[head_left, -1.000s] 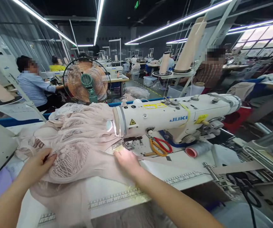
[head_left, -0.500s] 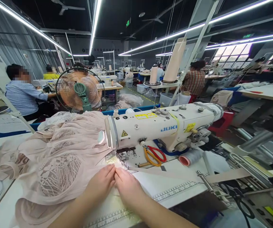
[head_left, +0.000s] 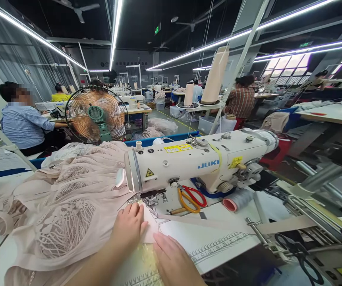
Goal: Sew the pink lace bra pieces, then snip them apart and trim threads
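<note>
My left hand (head_left: 130, 223) lies over a pale pink fabric piece (head_left: 149, 224) just in front of the sewing machine's needle area. Its fingers rest together on the cloth, thumb apart. My right hand (head_left: 175, 258) is nearer to me, with outstretched fingers touching the cloth's lower right corner; its thumb is hidden. The white JUKI sewing machine (head_left: 176, 159) stands right ahead, its needle hidden behind the machine head. Beige lace garments (head_left: 66, 226) are heaped left of my left hand. A narrow pale strip (head_left: 200, 222) runs rightward from the needle area.
Scissors with orange and red handles (head_left: 192, 199) lie on the machine bed. A grey thread cone (head_left: 238, 199) lies to their right. Black scissors (head_left: 300, 258) sit at the lower right. A fan (head_left: 96, 113) and a seated co-worker (head_left: 24, 123) are beyond the garments.
My hands, fingertips together before, have separated. The right drew back toward me and the left slid forward over the cloth. More of the pink fabric shows between them. The view shifted slightly.
</note>
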Action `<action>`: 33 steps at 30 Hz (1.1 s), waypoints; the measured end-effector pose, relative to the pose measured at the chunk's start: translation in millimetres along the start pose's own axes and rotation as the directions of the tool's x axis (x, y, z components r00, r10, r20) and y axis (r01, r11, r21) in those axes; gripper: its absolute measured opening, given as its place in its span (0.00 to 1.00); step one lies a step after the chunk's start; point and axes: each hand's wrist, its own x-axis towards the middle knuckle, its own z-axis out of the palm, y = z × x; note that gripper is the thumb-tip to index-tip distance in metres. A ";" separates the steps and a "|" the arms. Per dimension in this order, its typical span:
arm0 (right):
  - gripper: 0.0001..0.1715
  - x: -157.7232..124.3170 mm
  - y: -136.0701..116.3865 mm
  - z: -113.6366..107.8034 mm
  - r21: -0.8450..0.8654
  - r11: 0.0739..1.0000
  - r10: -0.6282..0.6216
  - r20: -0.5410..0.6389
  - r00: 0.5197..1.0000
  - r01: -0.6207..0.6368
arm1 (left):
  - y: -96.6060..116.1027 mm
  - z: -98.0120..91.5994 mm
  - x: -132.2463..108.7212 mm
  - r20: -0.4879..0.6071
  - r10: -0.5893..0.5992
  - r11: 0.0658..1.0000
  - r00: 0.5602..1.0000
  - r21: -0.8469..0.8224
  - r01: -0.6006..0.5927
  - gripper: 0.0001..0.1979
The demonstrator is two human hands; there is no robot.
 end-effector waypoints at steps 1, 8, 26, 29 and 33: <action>0.18 0.9 0.6 -1.1 -0.007 1.000 -0.004 0.008 1.000 0.005 | 0.0 0.0 1.1 0.000 -0.007 1.000 1.000 0.004 0.007 0.22; 0.19 3.7 3.2 -0.9 -0.029 0.998 -0.044 0.088 0.995 0.047 | -0.9 -0.6 6.3 0.031 -0.020 1.000 0.999 0.010 0.019 0.23; 0.25 31.0 -2.1 13.1 0.162 0.975 0.090 0.329 0.940 -0.150 | -9.6 29.2 -17.5 -0.017 0.264 0.963 0.964 -0.056 -0.264 0.27; 0.24 32.5 -3.0 12.1 0.199 0.964 0.111 0.308 0.945 -0.178 | -8.9 29.2 -24.1 0.037 0.245 0.969 0.969 -0.049 -0.243 0.31; 0.22 28.9 -2.5 16.1 0.211 0.960 0.131 0.233 0.964 -0.182 | -17.1 14.0 -17.0 0.027 0.319 0.947 0.948 -0.053 -0.317 0.28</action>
